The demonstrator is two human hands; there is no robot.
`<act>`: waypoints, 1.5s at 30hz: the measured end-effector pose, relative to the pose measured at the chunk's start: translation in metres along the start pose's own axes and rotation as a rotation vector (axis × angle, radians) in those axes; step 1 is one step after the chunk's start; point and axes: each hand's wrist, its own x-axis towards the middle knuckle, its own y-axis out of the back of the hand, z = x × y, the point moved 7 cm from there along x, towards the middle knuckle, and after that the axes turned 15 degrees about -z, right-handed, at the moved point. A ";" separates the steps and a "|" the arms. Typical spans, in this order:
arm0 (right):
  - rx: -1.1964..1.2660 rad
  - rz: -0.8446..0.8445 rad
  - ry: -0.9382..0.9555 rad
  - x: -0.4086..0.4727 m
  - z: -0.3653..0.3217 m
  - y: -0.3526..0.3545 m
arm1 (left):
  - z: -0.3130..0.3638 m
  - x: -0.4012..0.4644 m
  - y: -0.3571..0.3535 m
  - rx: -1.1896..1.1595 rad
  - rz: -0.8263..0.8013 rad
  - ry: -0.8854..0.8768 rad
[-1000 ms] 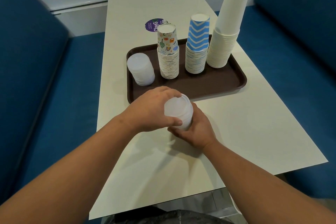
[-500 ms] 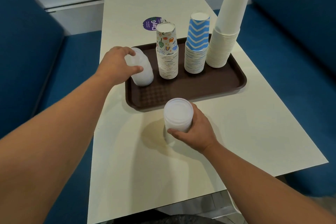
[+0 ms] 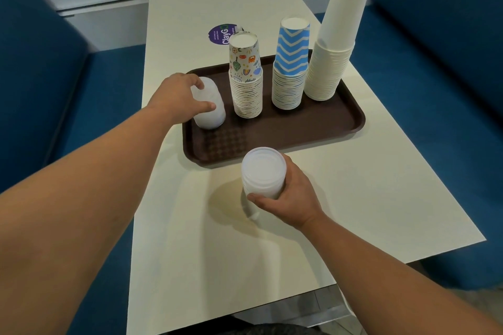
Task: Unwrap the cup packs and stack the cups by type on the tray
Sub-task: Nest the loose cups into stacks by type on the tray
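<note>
Cream worktop [image 3: 353,198] carries a brown tray [image 3: 272,130] just beyond both hands. On it, right of the left hand [image 3: 177,98], stand plain white cups [image 3: 332,62], blue zigzag cups [image 3: 290,76] and cartoon-print cups [image 3: 246,84]. That hand grips a frosted stack [image 3: 212,114] on the tray; the right hand [image 3: 291,198] clasps another clear stack [image 3: 262,171] nearer me. Beyond, a purple sticker [image 3: 221,35] reads "ClayG".

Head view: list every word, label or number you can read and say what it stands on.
"ClayG": white letters on the round purple sticker on the table, behind the tray.
Smaller lines on that sticker: too small to read.
Patterned cups: drawings only, no words.
</note>
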 end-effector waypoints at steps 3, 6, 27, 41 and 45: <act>0.002 -0.004 -0.003 0.000 0.001 0.000 | 0.003 -0.007 0.001 0.036 -0.022 0.014; 0.011 -0.013 0.003 0.000 -0.001 0.000 | 0.020 -0.032 0.008 -0.015 0.063 -0.050; 0.030 -0.041 0.011 0.002 -0.002 0.000 | 0.092 -0.122 -0.082 0.085 -0.247 -0.424; 0.022 -0.017 0.017 0.001 0.002 -0.001 | 0.003 -0.038 0.015 -0.121 0.134 -0.053; 0.022 -0.017 0.015 0.002 0.002 -0.001 | 0.000 -0.016 0.015 -0.097 0.070 -0.024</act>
